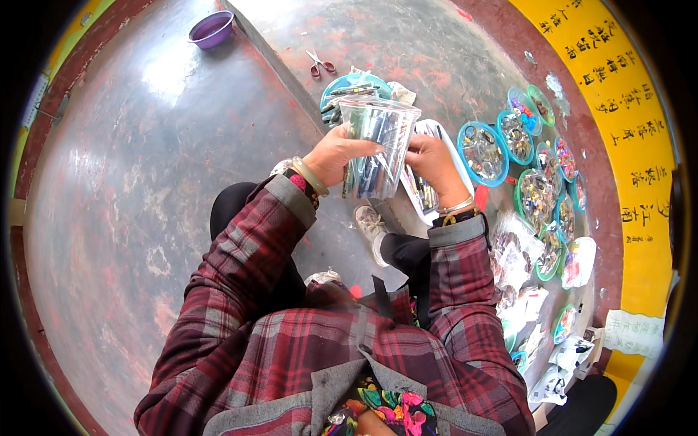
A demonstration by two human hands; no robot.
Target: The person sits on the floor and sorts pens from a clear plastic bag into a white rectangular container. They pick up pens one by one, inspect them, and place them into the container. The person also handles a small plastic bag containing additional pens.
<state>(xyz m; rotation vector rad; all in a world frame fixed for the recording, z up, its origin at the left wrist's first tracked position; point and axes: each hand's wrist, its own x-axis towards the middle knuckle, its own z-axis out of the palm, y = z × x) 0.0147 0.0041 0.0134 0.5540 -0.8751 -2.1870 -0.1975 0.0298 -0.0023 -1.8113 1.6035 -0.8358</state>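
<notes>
A clear plastic zip bag hangs upright between my hands, its mouth at the top. Inside are slim dark and pale sticks that look like pens. My left hand grips the bag's left side, thumb laid across its front. At the right edge, near the top, the fingers of my right hand are closed on the bag; its fingertips are partly hidden. Just beyond the bag, a blue basin holds more dark slim items. Partly behind my right hand and wrist is a white tray with similar slim pieces.
Red-handled scissors lie on the concrete floor, past the blue basin. A purple basin stands at the far left. Several round baskets of small parts and plastic bags line the right side, beside a yellow wall.
</notes>
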